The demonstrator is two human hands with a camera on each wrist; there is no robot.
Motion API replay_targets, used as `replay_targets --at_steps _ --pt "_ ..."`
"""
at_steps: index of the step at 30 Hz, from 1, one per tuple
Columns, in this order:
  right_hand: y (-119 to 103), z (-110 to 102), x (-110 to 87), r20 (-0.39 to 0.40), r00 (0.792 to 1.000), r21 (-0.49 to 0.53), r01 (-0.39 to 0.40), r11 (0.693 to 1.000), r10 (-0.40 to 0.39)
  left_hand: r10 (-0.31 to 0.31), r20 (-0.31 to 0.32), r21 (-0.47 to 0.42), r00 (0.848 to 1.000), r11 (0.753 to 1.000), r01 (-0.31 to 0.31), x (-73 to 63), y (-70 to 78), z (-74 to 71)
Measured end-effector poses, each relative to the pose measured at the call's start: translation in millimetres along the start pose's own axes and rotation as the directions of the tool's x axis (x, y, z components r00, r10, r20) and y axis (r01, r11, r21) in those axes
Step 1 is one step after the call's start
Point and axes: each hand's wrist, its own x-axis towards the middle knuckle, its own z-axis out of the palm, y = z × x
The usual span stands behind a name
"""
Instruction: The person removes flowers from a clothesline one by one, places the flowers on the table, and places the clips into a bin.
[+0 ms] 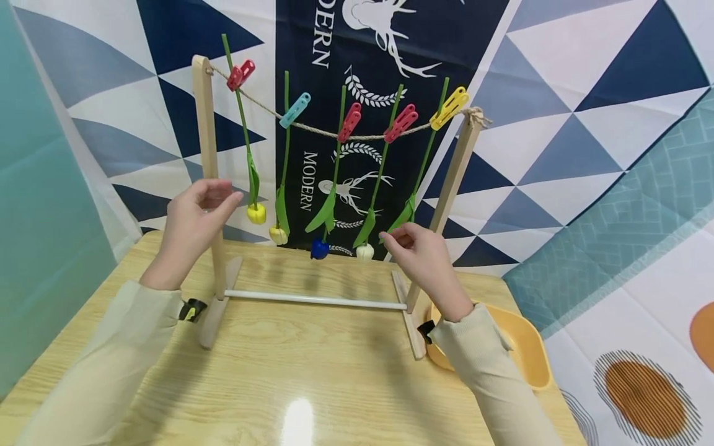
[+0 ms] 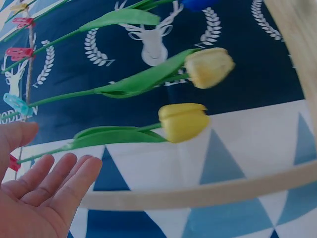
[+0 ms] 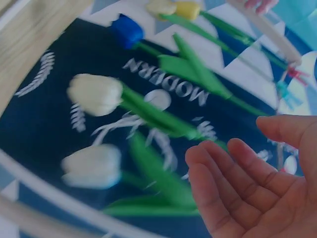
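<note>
Several artificial tulips hang bloom-down from a twine line (image 1: 318,131), each stem pinned by a plastic clothespin. From left to right in the head view come a yellow tulip (image 1: 256,214), a pale yellow tulip (image 1: 278,235), a blue tulip (image 1: 320,249) and a white tulip (image 1: 365,252). Another white tulip (image 3: 91,166) shows in the right wrist view; in the head view my right hand hides its bloom. My left hand (image 1: 195,214), fingers relaxed and holding nothing, is beside the yellow tulip near the left post. My right hand (image 1: 419,260) is loosely bent and empty near the right post.
The twine is tied between two wooden posts (image 1: 206,124), joined low down by a white rod (image 1: 312,300). A yellow plastic basin (image 1: 532,353) stands right of the frame on the wooden table (image 1: 268,371). Behind hangs a patterned cloth (image 1: 558,155).
</note>
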Motion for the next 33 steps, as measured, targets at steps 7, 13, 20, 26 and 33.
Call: replay_targets --at_steps 7,13,20,26,33 --pt "-53.3 -11.0 19.7 -0.059 0.980 0.015 0.190 0.982 -0.189 -0.024 0.013 -0.070 1.000 0.997 0.025 24.5 27.7 1.2" --pt "-105.4 -22.7 48.1 -0.099 0.946 0.011 0.312 0.950 -0.309 -0.029 0.051 -0.098 0.998 0.995 0.034 42.6 42.4 4.8" --pt "-156.7 -36.6 81.6 -0.176 0.905 -0.032 0.388 0.921 -0.388 -0.020 0.056 -0.093 0.998 0.995 0.025 57.8 47.7 3.5" --pt "-190.9 -42.9 103.2 -0.117 0.932 -0.111 0.330 0.937 -0.342 -0.023 0.036 -0.112 0.999 0.993 0.027 69.8 51.7 2.9" --pt "-218.7 -32.2 126.4 -0.006 0.952 -0.129 0.303 0.944 -0.306 -0.015 0.032 -0.152 0.999 0.988 0.020 78.5 56.0 6.3"
